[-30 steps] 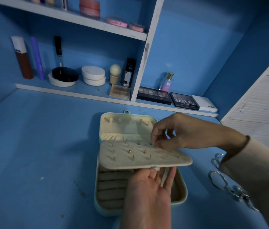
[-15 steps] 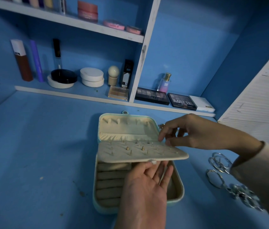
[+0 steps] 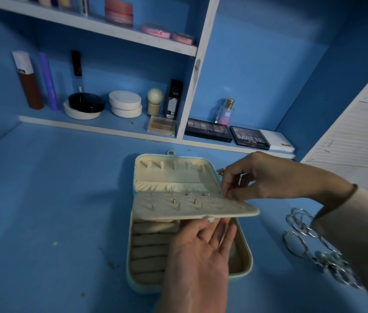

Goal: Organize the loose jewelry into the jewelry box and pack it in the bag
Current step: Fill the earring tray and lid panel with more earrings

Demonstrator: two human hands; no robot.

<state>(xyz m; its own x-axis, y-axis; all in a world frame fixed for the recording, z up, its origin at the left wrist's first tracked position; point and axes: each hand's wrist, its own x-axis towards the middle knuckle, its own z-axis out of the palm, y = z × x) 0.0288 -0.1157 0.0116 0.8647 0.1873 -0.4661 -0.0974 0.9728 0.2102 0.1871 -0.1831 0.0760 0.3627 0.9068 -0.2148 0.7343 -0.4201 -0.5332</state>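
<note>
A mint jewelry box (image 3: 245,263) lies open on the blue table, its lid back and ring rolls showing in the base. A cream earring panel (image 3: 192,208) is raised level over the base, with several small earring posts standing up from it. My left hand (image 3: 201,251) is palm up under the panel's front edge, fingers straight, holding it up. My right hand (image 3: 257,177) hovers at the panel's right rear corner, its thumb and fingers pinched together at the edge; what they pinch is too small to see. Silver bangles and rings (image 3: 302,231) lie to the right.
White shelves (image 3: 101,129) along the back carry cosmetics: bottles, round compacts, eyeshadow palettes (image 3: 208,132) and a perfume bottle (image 3: 226,110). A white slatted panel (image 3: 359,141) stands at the right. A small gold piece (image 3: 221,171) lies by the lid's right edge.
My right hand has shifted from the middle of the earring panel out to its right rear corner. The left hand still supports the panel from below.
</note>
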